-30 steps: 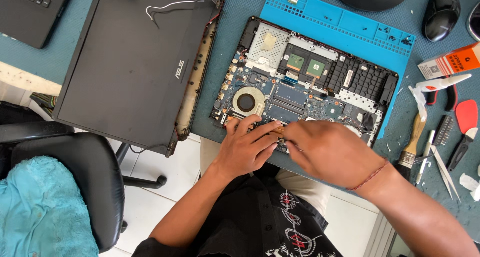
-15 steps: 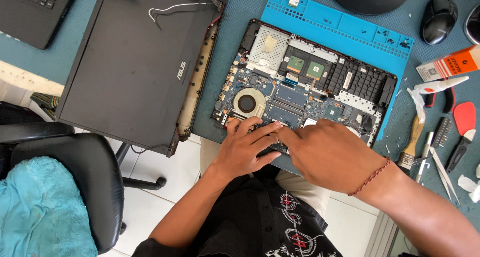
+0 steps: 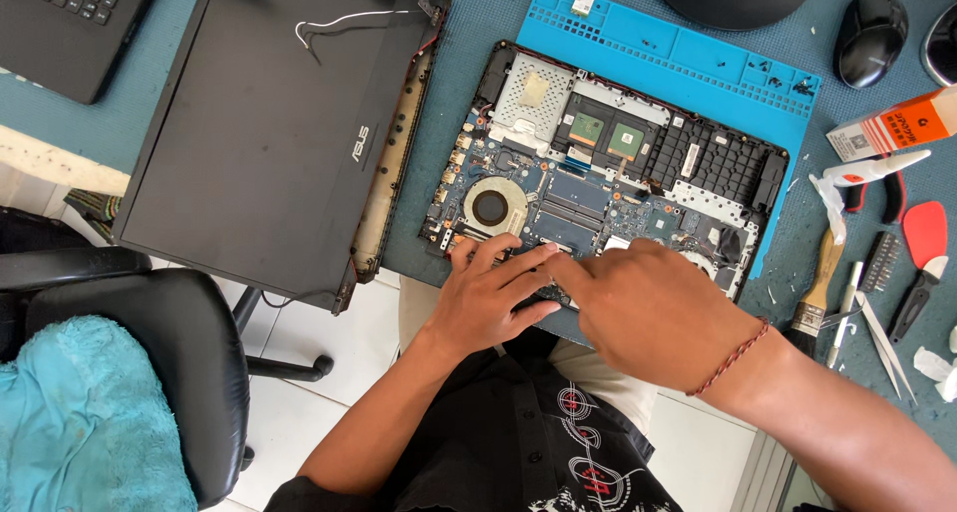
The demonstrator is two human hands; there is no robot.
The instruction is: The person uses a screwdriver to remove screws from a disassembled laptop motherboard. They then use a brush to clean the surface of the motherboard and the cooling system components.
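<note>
An opened laptop base [image 3: 618,163] lies on a blue mat [image 3: 688,58], its motherboard, round fan [image 3: 490,207] and black grille exposed. Both hands work at the near edge of the board. My left hand [image 3: 490,295] rests there with fingers spread and pressing on the board just below the fan. My right hand [image 3: 648,308], a red cord on its wrist, points its fingers left so the tips meet the left hand's fingertips. What lies under the fingers is hidden.
A detached black laptop lid [image 3: 269,133] lies left of the base, past the desk edge. Another laptop's keyboard [image 3: 60,13] is far left. Right side holds a mouse [image 3: 869,35], orange box [image 3: 887,123], brush [image 3: 819,283], tweezers [image 3: 882,342], red-handled tools [image 3: 922,248]. A chair [image 3: 130,372] stands below left.
Both hands stay at the board's near edge. The left hand's fingers have spread flatter and the right hand's fingers have slid slightly left.
</note>
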